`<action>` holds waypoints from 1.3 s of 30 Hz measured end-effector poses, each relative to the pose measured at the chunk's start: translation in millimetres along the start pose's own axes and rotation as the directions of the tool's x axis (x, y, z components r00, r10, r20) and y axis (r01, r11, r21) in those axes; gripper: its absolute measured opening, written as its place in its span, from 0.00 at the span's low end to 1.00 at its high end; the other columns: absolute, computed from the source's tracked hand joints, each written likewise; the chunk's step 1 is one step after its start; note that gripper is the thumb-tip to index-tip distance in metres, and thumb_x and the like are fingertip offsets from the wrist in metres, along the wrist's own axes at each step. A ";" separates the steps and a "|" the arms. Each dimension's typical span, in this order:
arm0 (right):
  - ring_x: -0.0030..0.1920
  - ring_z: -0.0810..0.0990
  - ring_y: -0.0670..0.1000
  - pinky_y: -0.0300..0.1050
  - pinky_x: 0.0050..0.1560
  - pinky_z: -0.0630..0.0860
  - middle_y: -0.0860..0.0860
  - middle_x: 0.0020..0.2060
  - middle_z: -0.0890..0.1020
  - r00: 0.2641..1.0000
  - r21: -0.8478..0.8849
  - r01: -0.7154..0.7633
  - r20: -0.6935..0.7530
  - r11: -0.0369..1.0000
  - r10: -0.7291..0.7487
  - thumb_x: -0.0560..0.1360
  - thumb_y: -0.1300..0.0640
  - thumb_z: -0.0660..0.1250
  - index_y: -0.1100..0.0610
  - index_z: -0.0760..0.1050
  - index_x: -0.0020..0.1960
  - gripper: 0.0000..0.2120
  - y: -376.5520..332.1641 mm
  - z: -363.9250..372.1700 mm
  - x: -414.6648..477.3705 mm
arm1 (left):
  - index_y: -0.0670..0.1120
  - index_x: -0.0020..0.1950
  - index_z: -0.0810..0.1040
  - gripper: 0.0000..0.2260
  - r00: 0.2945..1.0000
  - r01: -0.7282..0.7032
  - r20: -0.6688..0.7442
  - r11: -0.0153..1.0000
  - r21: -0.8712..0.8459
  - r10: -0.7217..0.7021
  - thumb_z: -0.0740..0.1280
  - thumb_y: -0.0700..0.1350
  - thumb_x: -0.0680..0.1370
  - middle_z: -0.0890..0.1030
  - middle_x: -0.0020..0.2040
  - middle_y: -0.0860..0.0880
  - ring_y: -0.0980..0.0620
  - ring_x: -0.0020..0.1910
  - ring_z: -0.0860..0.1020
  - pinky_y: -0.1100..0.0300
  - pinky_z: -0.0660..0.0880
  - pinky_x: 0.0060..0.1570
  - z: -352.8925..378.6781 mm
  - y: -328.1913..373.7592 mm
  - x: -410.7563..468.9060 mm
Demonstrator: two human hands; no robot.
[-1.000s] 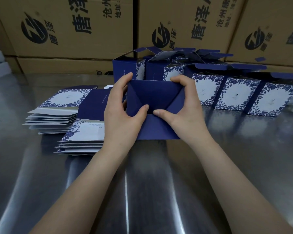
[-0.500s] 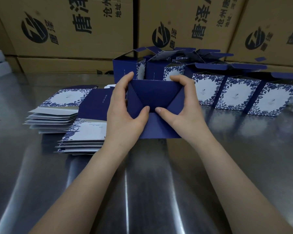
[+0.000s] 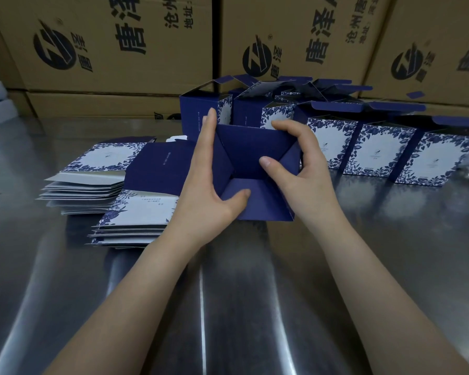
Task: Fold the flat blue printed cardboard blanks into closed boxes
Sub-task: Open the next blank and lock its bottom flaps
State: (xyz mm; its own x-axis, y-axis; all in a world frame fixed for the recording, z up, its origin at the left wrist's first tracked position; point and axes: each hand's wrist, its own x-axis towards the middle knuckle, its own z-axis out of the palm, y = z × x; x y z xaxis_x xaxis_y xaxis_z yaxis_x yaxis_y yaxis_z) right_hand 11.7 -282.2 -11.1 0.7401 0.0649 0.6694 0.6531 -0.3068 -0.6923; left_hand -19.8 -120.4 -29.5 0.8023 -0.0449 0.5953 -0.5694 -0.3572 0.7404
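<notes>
box (image 3: 255, 158) | 2 hands grip side edges: left hand (image 3: 206, 190), right hand (image 3: 306, 174) | bare table (image 3: 255, 293) in front

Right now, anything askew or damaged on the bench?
No damage visible. The flat blanks sit in two fanned, uneven stacks, and the folded boxes behind have top flaps still open. Both hands grip the box in progress.

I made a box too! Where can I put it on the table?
Bare table in front, between the arms, and right, before the row of boxes. Crowded: blank stacks on the left, open boxes behind the hands.
</notes>
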 end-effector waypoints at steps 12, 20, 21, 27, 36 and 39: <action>0.62 0.70 0.43 0.33 0.65 0.64 0.52 0.60 0.75 0.995 -0.152 0.085 -0.043 0.985 -0.093 0.72 0.67 0.69 0.54 0.74 0.64 0.22 5.4 0.4 1.7 | 0.59 0.80 0.42 0.52 0.998 0.025 0.048 1.000 0.004 -0.026 0.76 0.37 0.72 0.50 0.81 0.57 0.59 0.79 0.53 0.49 0.59 0.77 2.8 -1.1 0.2; 0.65 0.65 0.37 0.25 0.64 0.59 0.52 0.65 0.68 0.996 -0.176 0.080 0.048 0.981 -0.072 0.70 0.58 0.75 0.51 0.71 0.68 0.28 7.1 2.0 -0.3 | 0.61 0.79 0.42 0.51 0.999 0.014 0.044 1.000 0.008 -0.015 0.74 0.36 0.72 0.49 0.81 0.60 0.61 0.79 0.51 0.49 0.58 0.77 1.7 -1.5 -0.3; 0.64 0.65 0.37 0.25 0.64 0.59 0.53 0.65 0.69 0.996 -0.198 0.090 0.039 0.976 -0.084 0.69 0.59 0.76 0.51 0.71 0.67 0.29 7.6 2.3 -0.3 | 0.61 0.79 0.42 0.51 0.999 0.013 0.044 1.000 0.009 -0.013 0.74 0.36 0.72 0.49 0.81 0.60 0.60 0.79 0.51 0.48 0.58 0.77 2.0 -1.5 -0.4; 0.60 0.63 0.29 0.23 0.61 0.59 0.54 0.63 0.71 0.991 -0.240 0.124 -0.016 0.963 -0.132 0.67 0.62 0.77 0.53 0.72 0.66 0.29 9.6 3.4 1.1 | 0.59 0.80 0.41 0.51 0.998 0.012 0.067 1.000 0.002 -0.013 0.74 0.37 0.71 0.50 0.81 0.56 0.57 0.79 0.53 0.47 0.59 0.77 3.8 -2.5 0.3; 0.67 0.66 0.44 0.27 0.66 0.59 0.54 0.65 0.69 0.995 -0.225 0.102 0.039 0.969 -0.095 0.68 0.59 0.77 0.52 0.72 0.67 0.30 8.8 0.6 0.8 | 0.62 0.79 0.42 0.51 0.999 0.003 0.051 1.000 -0.003 -0.003 0.73 0.37 0.71 0.48 0.81 0.59 0.60 0.79 0.51 0.48 0.57 0.77 2.2 -3.1 0.3; 0.70 0.64 0.44 0.28 0.67 0.59 0.53 0.67 0.67 0.995 -0.188 0.083 0.067 0.979 -0.072 0.70 0.58 0.76 0.49 0.71 0.68 0.29 6.7 -0.7 -0.1 | 0.59 0.80 0.42 0.50 0.999 -0.003 0.039 1.000 -0.007 0.003 0.73 0.39 0.71 0.48 0.81 0.60 0.60 0.79 0.50 0.48 0.57 0.78 1.8 -2.9 0.1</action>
State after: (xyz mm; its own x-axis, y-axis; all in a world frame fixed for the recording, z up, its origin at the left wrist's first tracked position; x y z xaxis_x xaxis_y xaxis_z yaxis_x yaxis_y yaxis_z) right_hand 15.9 -284.9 -15.7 0.7004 0.1498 0.6978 0.6705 -0.4732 -0.5714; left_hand -17.7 -121.0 -32.2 0.8068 -0.0821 0.5850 -0.5728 -0.3509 0.7408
